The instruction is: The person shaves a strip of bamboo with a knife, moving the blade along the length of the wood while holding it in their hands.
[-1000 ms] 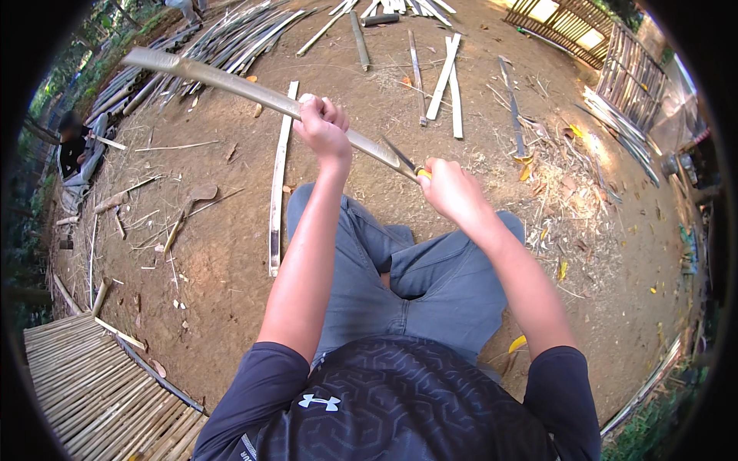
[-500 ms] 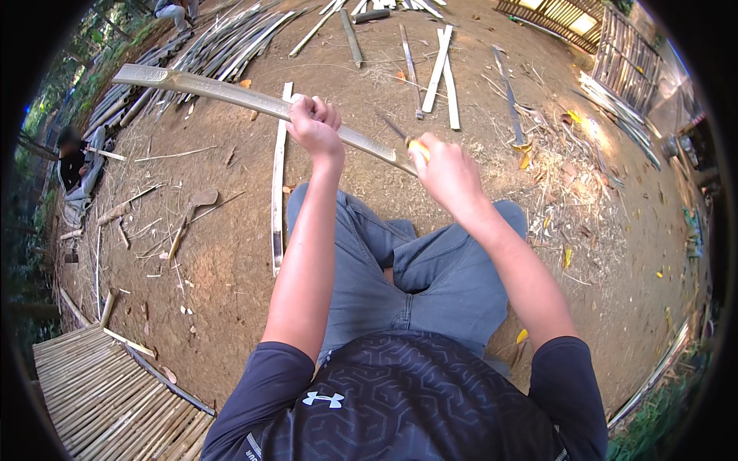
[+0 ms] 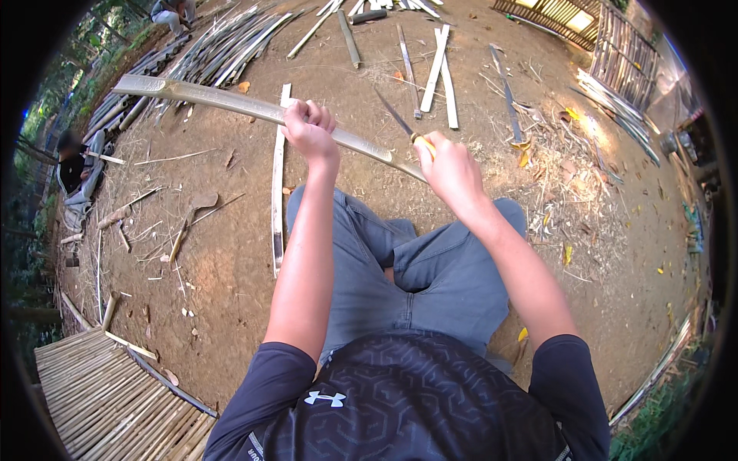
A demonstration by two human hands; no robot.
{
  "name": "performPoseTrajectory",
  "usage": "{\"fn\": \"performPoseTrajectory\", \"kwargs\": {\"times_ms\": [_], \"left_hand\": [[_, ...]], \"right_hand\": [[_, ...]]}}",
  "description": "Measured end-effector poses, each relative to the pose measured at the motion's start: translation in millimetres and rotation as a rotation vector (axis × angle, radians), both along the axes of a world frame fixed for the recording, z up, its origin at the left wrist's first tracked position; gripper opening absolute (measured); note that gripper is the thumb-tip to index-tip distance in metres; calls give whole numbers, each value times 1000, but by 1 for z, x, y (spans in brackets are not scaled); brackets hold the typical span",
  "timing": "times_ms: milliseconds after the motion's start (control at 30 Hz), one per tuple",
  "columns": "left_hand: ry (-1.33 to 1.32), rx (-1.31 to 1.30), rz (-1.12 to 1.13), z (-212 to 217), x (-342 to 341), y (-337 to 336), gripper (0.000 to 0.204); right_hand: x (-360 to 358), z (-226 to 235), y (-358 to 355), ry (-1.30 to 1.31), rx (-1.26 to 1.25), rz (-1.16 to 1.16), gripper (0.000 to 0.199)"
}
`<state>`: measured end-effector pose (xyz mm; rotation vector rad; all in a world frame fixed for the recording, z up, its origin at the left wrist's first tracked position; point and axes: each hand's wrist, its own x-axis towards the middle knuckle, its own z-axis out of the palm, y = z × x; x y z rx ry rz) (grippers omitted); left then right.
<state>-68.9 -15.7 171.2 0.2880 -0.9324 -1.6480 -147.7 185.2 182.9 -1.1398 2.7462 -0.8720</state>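
A long split bamboo strip [image 3: 219,98] slants across in front of me, its far end at the upper left and its near end by my right hand. My left hand [image 3: 310,134] is wrapped round the strip near its middle. In my right hand [image 3: 452,170] is a knife [image 3: 397,113] with a yellow handle, the slim dark blade pointing up and to the left. The blade stands just beyond the strip and seems apart from it. Part of the handle and the strip's near end are hidden by my right fist.
Another bamboo strip [image 3: 278,180] lies on the ground by my left knee. Pale strips [image 3: 437,73] and a long machete [image 3: 507,96] lie ahead. Piled bamboo [image 3: 223,54] is at the upper left, near a seated person [image 3: 77,173]. A slatted bamboo platform [image 3: 115,392] stands lower left.
The knife's blade has swung into fuller view, more upright and further from the strip. My right hand has shifted slightly right, and the strip's far end has dipped a little.
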Motion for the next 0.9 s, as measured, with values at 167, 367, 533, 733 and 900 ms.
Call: {"fn": "performPoseTrajectory", "kwargs": {"times_ms": [167,367,533,733,900], "left_hand": [[-23,-8,21,3,-5,4,31],[5,-24,-4,2,-7,6,31],[-25,-5,20,-1,-1,0,30],[-17,-31,10,-1,-4,1,31],[8,-8,-5,6,-7,6,33]], "right_hand": [[-15,-15,4,-69,285,61,26],[-3,-21,4,-7,183,37,24],[-1,-3,1,-30,170,18,23],[-16,-18,9,-15,241,66,22],[-13,-25,2,44,325,53,22]]}}
